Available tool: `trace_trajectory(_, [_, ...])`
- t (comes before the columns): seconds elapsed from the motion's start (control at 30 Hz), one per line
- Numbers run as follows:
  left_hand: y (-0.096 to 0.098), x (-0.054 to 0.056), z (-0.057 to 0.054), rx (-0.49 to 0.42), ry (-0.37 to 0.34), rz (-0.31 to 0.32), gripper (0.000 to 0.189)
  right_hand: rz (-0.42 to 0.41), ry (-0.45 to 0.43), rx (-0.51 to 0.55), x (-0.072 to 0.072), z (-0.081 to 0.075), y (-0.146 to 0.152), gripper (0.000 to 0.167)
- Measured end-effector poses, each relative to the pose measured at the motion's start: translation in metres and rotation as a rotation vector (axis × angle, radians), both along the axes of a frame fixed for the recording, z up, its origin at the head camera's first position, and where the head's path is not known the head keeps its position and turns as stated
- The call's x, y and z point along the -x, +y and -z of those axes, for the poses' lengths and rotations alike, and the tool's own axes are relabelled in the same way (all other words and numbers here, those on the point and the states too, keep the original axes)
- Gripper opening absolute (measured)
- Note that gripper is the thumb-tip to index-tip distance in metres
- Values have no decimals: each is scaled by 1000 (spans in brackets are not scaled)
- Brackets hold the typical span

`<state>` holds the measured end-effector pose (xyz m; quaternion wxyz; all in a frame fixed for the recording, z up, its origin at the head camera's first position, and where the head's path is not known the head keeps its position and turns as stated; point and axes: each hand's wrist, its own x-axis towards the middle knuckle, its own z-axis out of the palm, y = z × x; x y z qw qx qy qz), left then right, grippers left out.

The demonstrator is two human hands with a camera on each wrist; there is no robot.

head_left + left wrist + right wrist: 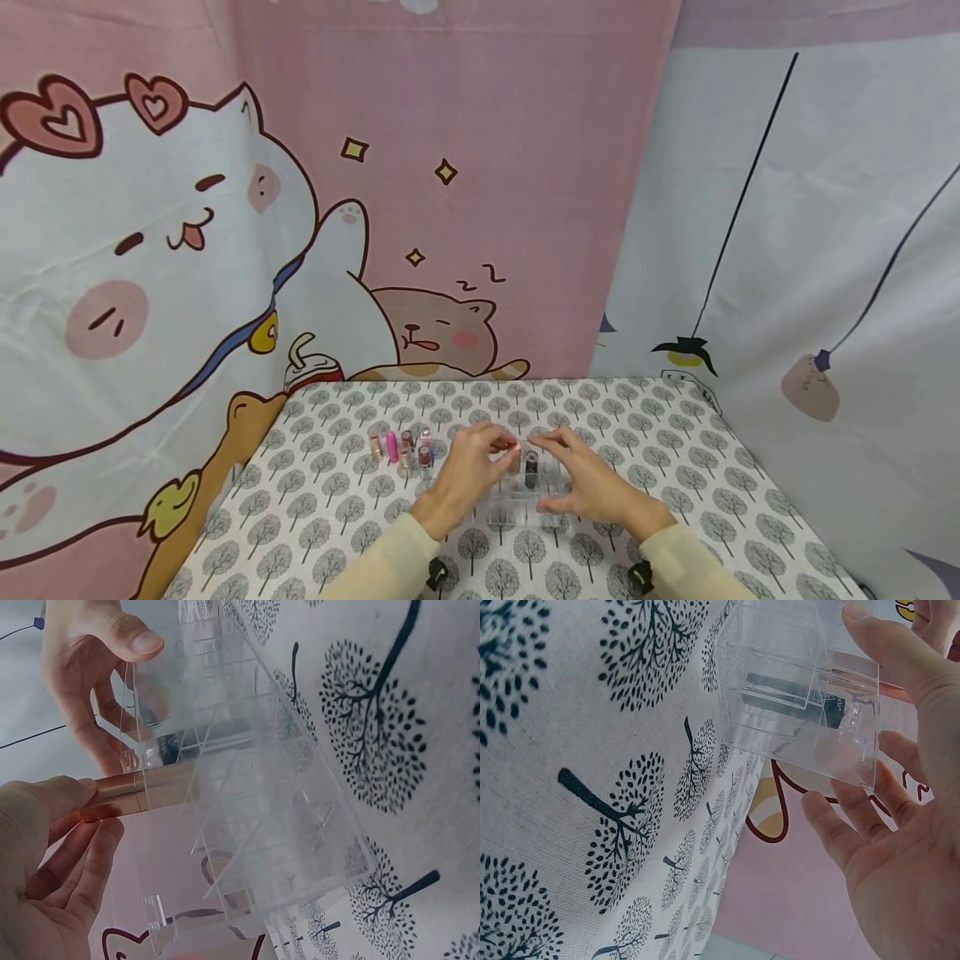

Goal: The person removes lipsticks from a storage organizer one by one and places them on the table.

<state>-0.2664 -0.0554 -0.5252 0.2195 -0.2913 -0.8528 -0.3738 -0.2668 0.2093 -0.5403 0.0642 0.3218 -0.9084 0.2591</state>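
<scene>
My left hand (467,460) pinches a rose-gold lipstick tube (118,796) between thumb and fingertips. The tube's far end is inside a clear plastic organizer (300,847) with dividers. A dark lipstick tube (799,705) stands in the organizer beside it, also visible from above in the head view. My right hand (592,482) is at the organizer's right side, thumb toward the front and fingers spread toward the back. In the right wrist view its fingers (859,806) are loosely bent by the clear wall; whether they touch it I cannot tell.
Left of the organizer stands a small group of lipsticks, among them a bright pink tube (392,447), a pale gold one (376,446) and a dark red one (425,456). A tree-print cloth (315,500) covers the table. A cartoon-print curtain (487,167) hangs behind it.
</scene>
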Motion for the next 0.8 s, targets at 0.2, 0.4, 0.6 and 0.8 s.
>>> trace_trajectory(0.2, [-2, 0, -2, -7, 49, 2, 15, 3, -9, -1, 1, 1, 0, 104])
trace_trajectory(0.4, [-4, 1, -4, -7, 76, 10, 15, 6, -18, -2, 1, 1, 0, 104])
trace_trajectory(0.6, [-5, 0, -7, -8, 97, 22, 16, 7, -15, -6, 0, 0, 0, 104])
trace_trajectory(0.8, [-9, 0, -11, -17, 94, 27, 16, 7, -14, -6, 0, 0, 0, 105])
